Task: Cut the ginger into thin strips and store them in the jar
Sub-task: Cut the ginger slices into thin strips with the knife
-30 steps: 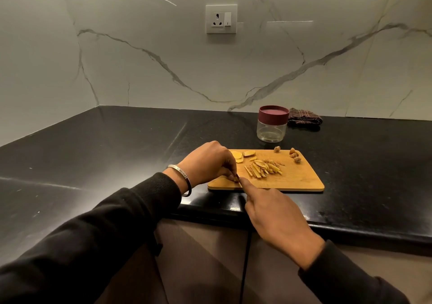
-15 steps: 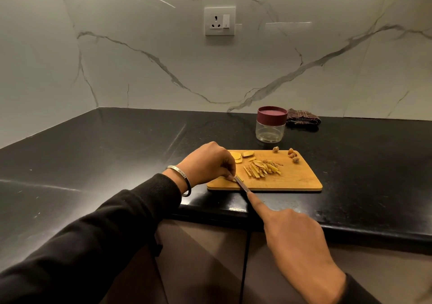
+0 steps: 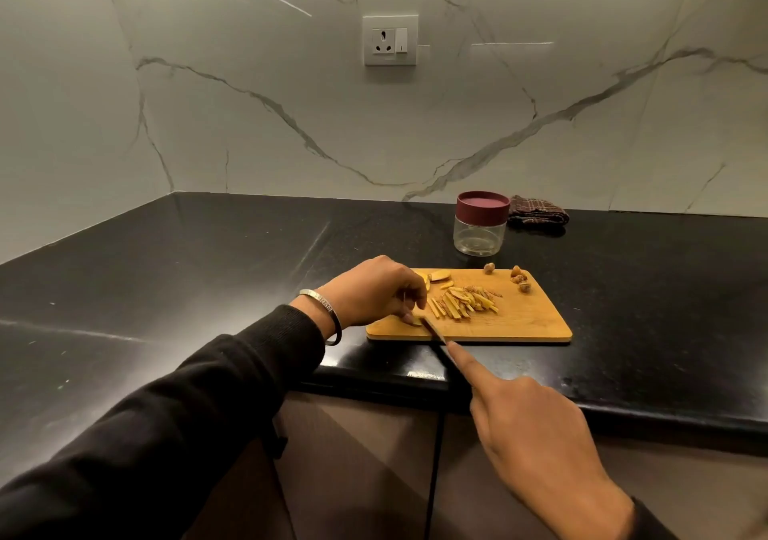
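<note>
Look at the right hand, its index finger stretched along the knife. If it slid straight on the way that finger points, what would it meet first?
Probably the left hand, whose fingertips pin a small ginger slice on the wooden cutting board at the blade tip of the knife; depth is unclear. Right hand.

A home kitchen. A polished black stone countertop (image 3: pixel 208 273) runs into a corner under marble-look wall cladding (image 3: pixel 249 124), with a wall socket and switch (image 3: pixel 390 40) high above the fingers. Beyond the fingers lie a wooden chopping board (image 3: pixel 519 323), a lidded storage jar (image 3: pixel 481 223) and a folded checked cloth (image 3: pixel 538 213).
</note>
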`<state>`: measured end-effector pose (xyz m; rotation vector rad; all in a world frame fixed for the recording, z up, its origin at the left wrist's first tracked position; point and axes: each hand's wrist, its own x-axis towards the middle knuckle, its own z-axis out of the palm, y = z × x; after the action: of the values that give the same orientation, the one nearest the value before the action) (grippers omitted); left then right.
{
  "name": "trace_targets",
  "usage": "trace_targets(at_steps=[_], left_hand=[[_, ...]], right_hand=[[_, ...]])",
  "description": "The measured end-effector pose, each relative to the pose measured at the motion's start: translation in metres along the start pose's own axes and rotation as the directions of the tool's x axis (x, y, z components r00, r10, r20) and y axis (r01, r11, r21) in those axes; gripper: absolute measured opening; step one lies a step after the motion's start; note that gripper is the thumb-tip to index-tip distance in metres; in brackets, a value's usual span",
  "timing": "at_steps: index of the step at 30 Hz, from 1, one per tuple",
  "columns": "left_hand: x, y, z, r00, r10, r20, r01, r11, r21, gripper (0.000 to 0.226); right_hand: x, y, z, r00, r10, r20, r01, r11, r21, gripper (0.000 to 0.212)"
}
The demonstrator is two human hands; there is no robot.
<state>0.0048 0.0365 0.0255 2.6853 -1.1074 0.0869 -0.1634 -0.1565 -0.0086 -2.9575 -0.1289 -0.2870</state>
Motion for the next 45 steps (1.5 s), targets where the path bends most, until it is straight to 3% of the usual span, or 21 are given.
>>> trace_targets(at_steps=[6,32,45], left_hand=[[-0.012,-0.005,0.010,0.989,0.020,-0.146,-0.022,1.000,-0.008,0.004],[-0.011,0.000,0.008,0.986,0.040,-0.161,-0.025,0.996,0.091,0.010],[-0.010,0.001,0.008,0.986,-0.040,-0.162,0.047,0.998,0.038,0.009]], right_hand=[[0.012,-0.002,0.006,0.998,-0.044,-0.034,0.049,0.986,0.158,0.058],[0.051,-0.020,0.011,0.992,-0.127,-0.024,0.130,0.975,0.179,0.052],[0.034,-0.013,0.009,0.986,-0.168,0.019,0.163,0.974,0.157,0.056]])
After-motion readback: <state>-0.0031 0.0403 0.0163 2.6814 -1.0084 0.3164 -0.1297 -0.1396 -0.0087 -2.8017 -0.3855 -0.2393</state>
